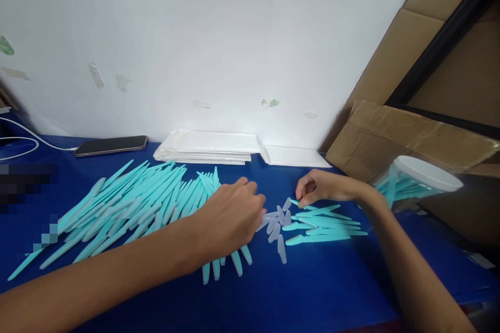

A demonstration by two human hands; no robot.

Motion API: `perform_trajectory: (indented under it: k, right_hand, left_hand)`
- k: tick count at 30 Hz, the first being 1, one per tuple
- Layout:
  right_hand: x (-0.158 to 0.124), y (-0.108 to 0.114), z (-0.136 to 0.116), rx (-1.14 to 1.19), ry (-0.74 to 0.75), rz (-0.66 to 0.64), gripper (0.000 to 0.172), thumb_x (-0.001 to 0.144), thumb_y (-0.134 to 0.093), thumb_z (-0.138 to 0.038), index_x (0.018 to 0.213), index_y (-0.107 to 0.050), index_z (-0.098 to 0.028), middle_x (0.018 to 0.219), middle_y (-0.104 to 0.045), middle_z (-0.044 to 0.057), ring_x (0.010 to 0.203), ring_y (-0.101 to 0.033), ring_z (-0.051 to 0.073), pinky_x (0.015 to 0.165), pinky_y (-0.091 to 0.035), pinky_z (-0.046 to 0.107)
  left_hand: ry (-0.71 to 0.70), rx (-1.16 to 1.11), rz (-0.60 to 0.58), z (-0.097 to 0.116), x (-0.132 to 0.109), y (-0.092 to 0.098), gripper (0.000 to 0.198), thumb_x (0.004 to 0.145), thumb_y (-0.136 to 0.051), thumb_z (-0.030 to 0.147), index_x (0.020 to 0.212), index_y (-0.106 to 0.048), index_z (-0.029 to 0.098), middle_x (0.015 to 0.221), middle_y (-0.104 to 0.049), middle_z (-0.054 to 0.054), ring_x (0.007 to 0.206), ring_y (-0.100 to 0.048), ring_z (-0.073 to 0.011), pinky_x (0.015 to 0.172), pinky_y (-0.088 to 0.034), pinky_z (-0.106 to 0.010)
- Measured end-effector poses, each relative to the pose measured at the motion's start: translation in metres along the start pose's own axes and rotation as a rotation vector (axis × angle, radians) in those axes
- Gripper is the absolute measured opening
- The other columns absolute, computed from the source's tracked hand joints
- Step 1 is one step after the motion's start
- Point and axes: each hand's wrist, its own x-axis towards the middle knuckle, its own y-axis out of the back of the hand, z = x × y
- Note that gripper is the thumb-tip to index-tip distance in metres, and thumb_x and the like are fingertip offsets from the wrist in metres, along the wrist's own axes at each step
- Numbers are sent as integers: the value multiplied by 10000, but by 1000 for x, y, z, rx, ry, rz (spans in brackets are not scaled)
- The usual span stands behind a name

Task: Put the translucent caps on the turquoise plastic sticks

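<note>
My left hand point(234, 213) is closed with its fingers curled down, above a bunch of turquoise eyebrow razors point(236, 263); what is in its fingertips is hidden. Several loose translucent blade caps point(274, 232) lie on the blue tabletop just right of it. My right hand point(314, 187) pinches a turquoise eyebrow razor point(310, 207) between thumb and forefinger, low over the table. Below that hand, several more turquoise razors point(324, 238) lie roughly side by side. A large heap of turquoise razors point(133, 203), many with pale translucent tips, spreads beyond my left forearm.
A stack of flat white packets point(207, 145) and another white packet point(297, 156) lie against the wall. Back left is a phone point(111, 145) with a cable. A clear tub with a white lid point(427, 173) holds razors at right, by cardboard boxes point(410, 138).
</note>
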Motion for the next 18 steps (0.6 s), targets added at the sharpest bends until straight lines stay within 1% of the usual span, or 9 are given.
perform_trajectory:
  k: [1, 3, 7, 10, 12, 15, 18]
  right_hand:
    - [2, -1, 1, -6, 18, 12, 383, 681, -835, -514, 845, -765, -175, 773, -737, 52, 721, -632, 202, 638, -460, 286]
    - [6, -3, 2, -22, 56, 36, 379, 708, -815, -519, 860, -762, -177, 787, -738, 51, 727, -629, 200, 641, -462, 286]
    - [12, -7, -1, -70, 121, 104, 355, 779, -755, -521, 873, -749, -179, 819, -738, 53, 756, -637, 202, 667, -472, 290]
    - [13, -10, -6, -104, 165, 155, 348, 830, -703, -529, 885, -722, -186, 854, -737, 57, 787, -647, 208, 697, -476, 299]
    - [11, -11, -10, -113, 194, 195, 350, 891, -629, -541, 928, -676, -196, 874, -735, 54, 810, -654, 208, 725, -479, 307]
    - [7, -12, -17, -90, 255, 301, 324, 970, -511, -536, 998, -578, -220, 851, -739, 42, 778, -676, 201, 729, -487, 315]
    - [6, -15, -23, -58, 334, 449, 307, 988, -481, -532, 1045, -543, -237, 797, -728, 28, 693, -674, 195, 691, -490, 316]
  left_hand:
    - [-71, -25, 25, 2, 0, -4, 265, 1007, -442, 282, 990, -680, 166, 937, -630, -92, 861, -572, -233, 630, -438, -328]
    - [-141, -29, 18, 4, 1, -10, 266, 1017, -440, 288, 1059, -669, 157, 1025, -614, -106, 916, -555, -235, 697, -463, -346]
    - [-122, -27, -80, 6, 1, -20, 246, 1016, -441, 225, 1082, -662, 138, 1076, -596, -121, 936, -547, -237, 712, -469, -354]
    - [-103, -31, -55, 3, 2, -25, 246, 997, -439, 146, 1093, -666, 144, 1060, -603, -110, 913, -548, -226, 653, -437, -324]
    - [-93, -31, -26, 1, 3, -27, 253, 978, -446, 104, 1083, -670, 157, 1043, -610, -93, 878, -549, -211, 646, -424, -316]
    - [-100, -16, -23, -1, 3, -29, 265, 918, -505, 41, 1096, -665, 154, 1039, -613, -77, 856, -547, -202, 721, -444, -343]
    - [-114, -10, -33, -2, 2, -29, 337, 849, -559, -2, 1137, -651, 145, 1060, -608, -74, 881, -548, -215, 773, -452, -370]
